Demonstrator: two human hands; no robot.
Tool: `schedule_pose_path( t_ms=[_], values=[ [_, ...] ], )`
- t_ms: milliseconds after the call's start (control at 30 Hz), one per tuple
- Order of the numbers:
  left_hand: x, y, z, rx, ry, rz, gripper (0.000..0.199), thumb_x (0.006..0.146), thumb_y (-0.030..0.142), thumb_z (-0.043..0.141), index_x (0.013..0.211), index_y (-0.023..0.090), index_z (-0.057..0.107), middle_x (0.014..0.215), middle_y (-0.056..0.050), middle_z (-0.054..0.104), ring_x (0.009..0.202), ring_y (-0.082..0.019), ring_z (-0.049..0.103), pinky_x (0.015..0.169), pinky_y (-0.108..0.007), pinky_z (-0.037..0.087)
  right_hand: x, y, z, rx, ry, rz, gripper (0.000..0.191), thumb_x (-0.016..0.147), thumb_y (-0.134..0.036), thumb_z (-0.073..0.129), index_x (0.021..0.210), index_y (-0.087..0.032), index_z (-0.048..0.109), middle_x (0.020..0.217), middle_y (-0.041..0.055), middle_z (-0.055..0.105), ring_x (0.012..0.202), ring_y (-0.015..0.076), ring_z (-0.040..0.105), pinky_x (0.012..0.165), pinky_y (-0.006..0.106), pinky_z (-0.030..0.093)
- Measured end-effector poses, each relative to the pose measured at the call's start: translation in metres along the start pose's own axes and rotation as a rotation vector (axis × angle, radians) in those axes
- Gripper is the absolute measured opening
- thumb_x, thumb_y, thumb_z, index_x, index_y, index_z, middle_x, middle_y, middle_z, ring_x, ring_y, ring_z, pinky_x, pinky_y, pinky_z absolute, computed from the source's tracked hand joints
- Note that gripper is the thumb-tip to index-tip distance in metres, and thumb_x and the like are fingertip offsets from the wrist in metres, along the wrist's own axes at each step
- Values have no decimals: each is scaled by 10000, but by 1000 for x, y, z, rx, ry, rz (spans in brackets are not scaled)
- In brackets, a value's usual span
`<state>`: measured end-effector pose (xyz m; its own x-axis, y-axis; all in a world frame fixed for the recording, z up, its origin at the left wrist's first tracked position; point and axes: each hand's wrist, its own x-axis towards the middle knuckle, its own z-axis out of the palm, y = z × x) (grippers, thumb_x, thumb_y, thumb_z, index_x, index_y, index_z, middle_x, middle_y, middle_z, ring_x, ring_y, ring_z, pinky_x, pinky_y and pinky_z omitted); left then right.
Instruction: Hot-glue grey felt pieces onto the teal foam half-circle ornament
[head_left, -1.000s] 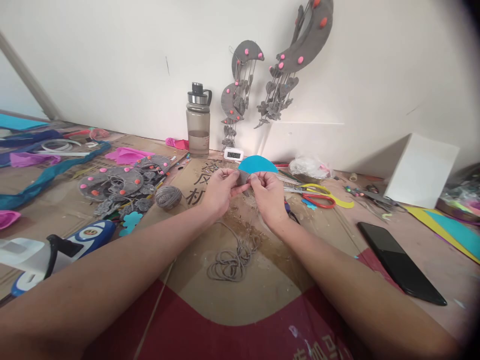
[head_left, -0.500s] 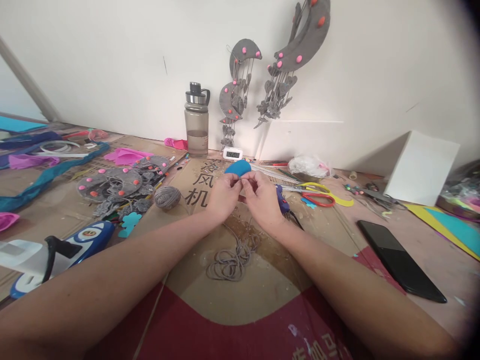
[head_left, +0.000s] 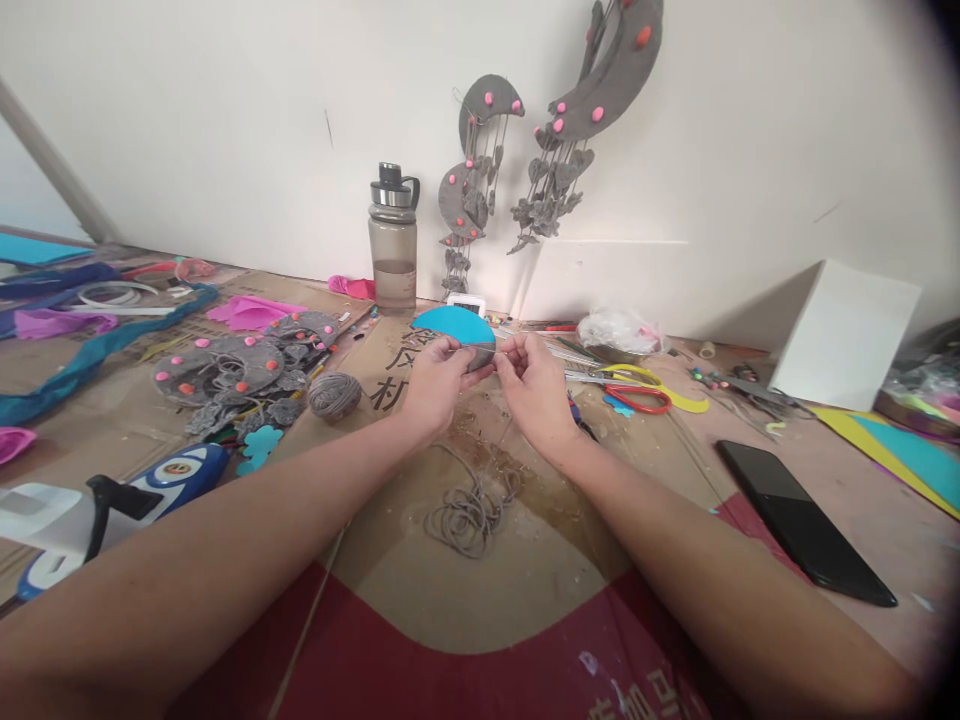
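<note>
A flat blue piece with a rounded top (head_left: 454, 324) is held above the cardboard, with a grey area along its lower right edge. My left hand (head_left: 440, 385) is closed on this piece, thumb on the grey area. Fingertips of my right hand (head_left: 534, 385) are pinched at the right end of the grey edge; a thin grey yarn seems to be between them. Below the hands, loose grey yarn (head_left: 466, 515) lies coiled on the cardboard (head_left: 397, 590). A grey yarn ball (head_left: 334, 396) rests left of my left hand.
A water bottle (head_left: 394, 240) stands by the wall. Scissors (head_left: 637, 397) lie right of my right hand, and a black phone (head_left: 802, 520) farther right. Left are grey felt moons (head_left: 217, 370) and a blue-white tool (head_left: 180, 470). More grey moons (head_left: 491, 105) hang behind.
The blue piece has turned and moved left, showing a larger, brighter face and a grey part. My right hand has shifted slightly right, apart from my left. The yarn coil has moved a little.
</note>
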<state>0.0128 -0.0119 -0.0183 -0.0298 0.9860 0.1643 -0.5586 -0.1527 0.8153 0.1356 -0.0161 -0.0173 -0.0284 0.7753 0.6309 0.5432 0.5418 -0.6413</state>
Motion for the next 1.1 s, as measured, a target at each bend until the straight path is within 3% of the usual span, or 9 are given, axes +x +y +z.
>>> schedule_pose_path(
  t_ms=[267, 600, 833, 967, 1100],
  values=[
    [2, 3, -2, -61, -24, -96, 237, 670, 116, 658, 642, 160, 427, 687, 6, 581, 677, -108, 622, 819, -371, 555, 0, 1, -1, 16, 14, -16, 167, 828, -189, 475, 992, -216, 494, 709, -24, 473, 669, 146, 479, 672, 284, 409],
    [4, 4, -4, -95, -20, -128, 208, 644, 108, 631, 621, 159, 431, 628, 14, 564, 650, -107, 611, 778, -353, 566, 1, 3, -1, 2, 20, -13, 115, 829, -209, 474, 924, -217, 538, 737, -2, 526, 693, 157, 485, 678, 288, 404],
    [5, 3, -5, -50, -72, -44, 199, 670, 173, 664, 673, 164, 466, 696, 6, 600, 693, -116, 635, 806, -367, 560, 3, 3, -4, 49, 54, 22, 65, 815, -201, 489, 878, -210, 501, 758, -4, 540, 688, 147, 505, 676, 281, 405],
    [5, 1, -5, 10, -56, 15, 182, 678, 208, 681, 674, 150, 508, 659, 20, 575, 643, -102, 605, 812, -397, 559, 4, -1, -7, 29, 50, 0, 28, 818, -188, 483, 834, -203, 500, 758, 0, 549, 691, 142, 510, 671, 274, 403],
    [5, 0, -5, 70, -47, 79, 166, 677, 223, 689, 691, 145, 543, 684, 23, 574, 710, -114, 613, 841, -411, 550, 6, -4, -11, -1, 58, -29, 22, 821, -187, 484, 812, -198, 500, 738, -4, 546, 673, 136, 504, 661, 269, 398]
  ],
)
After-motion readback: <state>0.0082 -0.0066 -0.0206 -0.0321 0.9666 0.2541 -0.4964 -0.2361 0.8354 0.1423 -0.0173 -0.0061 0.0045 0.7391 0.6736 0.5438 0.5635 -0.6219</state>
